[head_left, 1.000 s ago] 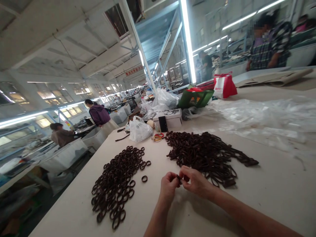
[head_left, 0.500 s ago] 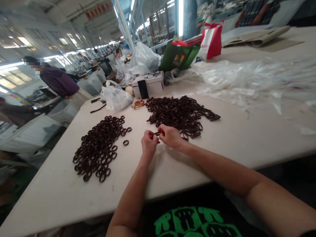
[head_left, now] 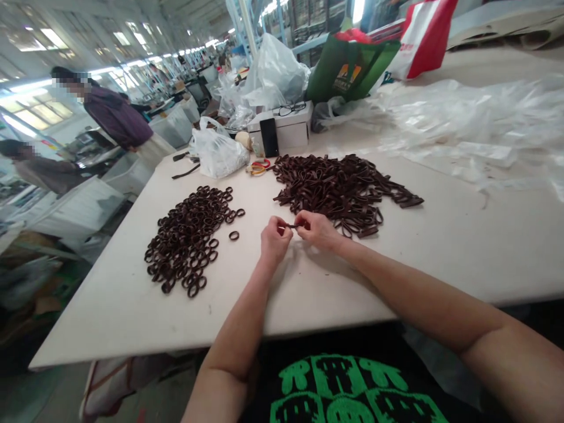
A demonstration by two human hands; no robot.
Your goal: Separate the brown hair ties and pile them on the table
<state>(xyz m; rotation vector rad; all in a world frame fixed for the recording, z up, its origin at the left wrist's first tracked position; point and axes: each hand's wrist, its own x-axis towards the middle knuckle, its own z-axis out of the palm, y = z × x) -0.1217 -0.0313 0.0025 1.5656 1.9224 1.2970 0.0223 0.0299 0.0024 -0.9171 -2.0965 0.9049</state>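
Between my two hands a small dark brown loop is stretched, its ends pinched in the fingertips. My left hand is closed on its left end, and my right hand is closed on the right end. Just behind my right hand lies a heap of flattened dark brown loops. To the left spreads a pile of round dark brown rings, with one loose ring beside it. My fingers partly cover the loop.
Behind the heaps are scissors, a white plastic bag, a phone leaning on a white box with glasses on top, and a green bag. Clear plastic sheets cover the back right. People stand beyond the table's left edge.
The view has shifted, so the table's contents appear farther right and higher. My hands have drawn slightly apart, and more of the loop shows between them.
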